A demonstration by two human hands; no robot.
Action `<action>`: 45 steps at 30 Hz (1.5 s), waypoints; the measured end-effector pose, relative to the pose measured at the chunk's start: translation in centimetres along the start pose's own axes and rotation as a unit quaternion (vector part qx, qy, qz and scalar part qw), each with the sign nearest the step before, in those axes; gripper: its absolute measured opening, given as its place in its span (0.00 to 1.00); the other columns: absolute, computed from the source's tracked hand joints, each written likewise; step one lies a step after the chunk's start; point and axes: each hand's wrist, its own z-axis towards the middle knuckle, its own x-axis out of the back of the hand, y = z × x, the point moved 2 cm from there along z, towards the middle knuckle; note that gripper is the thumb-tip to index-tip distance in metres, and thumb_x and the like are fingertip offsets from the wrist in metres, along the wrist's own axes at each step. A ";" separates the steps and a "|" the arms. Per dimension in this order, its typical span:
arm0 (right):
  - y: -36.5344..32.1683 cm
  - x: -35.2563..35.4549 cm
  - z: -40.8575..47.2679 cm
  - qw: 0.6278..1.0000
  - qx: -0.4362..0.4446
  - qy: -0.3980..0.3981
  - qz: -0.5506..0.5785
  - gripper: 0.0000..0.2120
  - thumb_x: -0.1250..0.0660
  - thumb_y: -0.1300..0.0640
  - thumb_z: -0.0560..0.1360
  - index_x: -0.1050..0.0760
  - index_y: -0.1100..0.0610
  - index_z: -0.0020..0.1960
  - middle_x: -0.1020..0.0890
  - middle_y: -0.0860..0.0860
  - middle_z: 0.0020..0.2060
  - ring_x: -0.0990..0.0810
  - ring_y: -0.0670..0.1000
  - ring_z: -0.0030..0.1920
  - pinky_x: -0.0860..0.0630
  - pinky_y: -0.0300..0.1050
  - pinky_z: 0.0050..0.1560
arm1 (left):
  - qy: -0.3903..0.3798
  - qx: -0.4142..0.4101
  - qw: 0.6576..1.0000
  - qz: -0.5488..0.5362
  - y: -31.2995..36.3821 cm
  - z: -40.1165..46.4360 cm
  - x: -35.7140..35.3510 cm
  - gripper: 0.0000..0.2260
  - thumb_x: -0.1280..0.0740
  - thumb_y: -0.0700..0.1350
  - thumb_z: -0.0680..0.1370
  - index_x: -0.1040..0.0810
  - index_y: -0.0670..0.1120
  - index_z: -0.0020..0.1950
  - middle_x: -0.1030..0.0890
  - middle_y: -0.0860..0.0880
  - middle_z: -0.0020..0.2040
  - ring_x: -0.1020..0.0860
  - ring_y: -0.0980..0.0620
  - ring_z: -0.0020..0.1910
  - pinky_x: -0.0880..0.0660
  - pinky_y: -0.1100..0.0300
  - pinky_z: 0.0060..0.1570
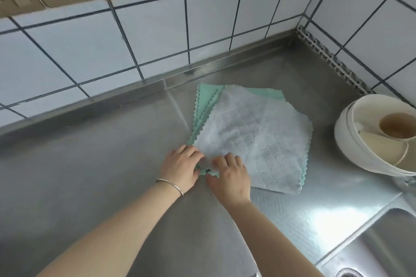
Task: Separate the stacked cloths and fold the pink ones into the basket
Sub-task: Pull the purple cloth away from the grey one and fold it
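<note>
A stack of square cloths lies on the steel counter point(90, 164). The top cloth point(254, 137) is pale grey-lavender with a checked weave. Green cloths point(206, 101) stick out under it at the back left and along the right edge. No pink cloth shows. My left hand point(181, 170), with a bangle on the wrist, grips the stack's near corner, its fingers curled over the edge. My right hand point(230, 175) pinches the same corner of the top cloth right beside it. No basket is in view.
A white bowl-like container point(351, 141) at the right holds beige cups. A sink point(382, 243) lies at the lower right. A tiled wall point(157, 29) with sockets runs behind the counter, and a second tiled wall closes the right corner.
</note>
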 end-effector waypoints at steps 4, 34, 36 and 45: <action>0.6 -0.6 0.8 1.000 0.003 0.016 -0.015 0.08 0.24 0.57 0.60 0.23 0.56 0.33 0.25 0.51 0.31 0.25 0.54 0.31 0.29 0.45 0.26 | 0.016 -0.008 1.000 0.010 -0.1 0.6 -0.4 0.09 0.37 0.51 0.65 0.19 0.53 0.39 0.19 0.56 0.38 0.20 0.50 0.37 0.24 0.61 0.33; -8.8 15.6 6.4 0.992 0.095 0.051 0.071 0.11 0.39 0.65 0.75 0.24 0.59 0.56 0.17 0.58 0.47 0.21 0.63 0.46 0.25 0.50 0.41 | 0.277 0.180 0.941 -0.079 -15.2 -12.0 19.1 0.14 0.40 0.52 0.78 0.20 0.44 0.50 0.16 0.42 0.42 0.20 0.40 0.42 0.27 0.54 0.41; -12.2 15.9 7.7 0.990 0.114 0.044 0.075 0.10 0.39 0.62 0.77 0.23 0.58 0.55 0.17 0.58 0.48 0.22 0.62 0.48 0.28 0.48 0.42 | 0.284 0.218 0.932 -0.056 -17.7 -13.9 21.4 0.10 0.37 0.50 0.78 0.20 0.46 0.49 0.16 0.42 0.42 0.20 0.40 0.43 0.25 0.53 0.42; -18.6 17.1 4.4 0.959 0.194 0.081 0.188 0.10 0.37 0.70 0.72 0.19 0.62 0.49 0.18 0.57 0.46 0.21 0.58 0.47 0.33 0.41 0.41 | 0.381 0.184 0.906 -0.010 -19.1 -23.8 25.7 0.12 0.39 0.49 0.74 0.18 0.46 0.50 0.15 0.46 0.42 0.18 0.44 0.40 0.24 0.48 0.52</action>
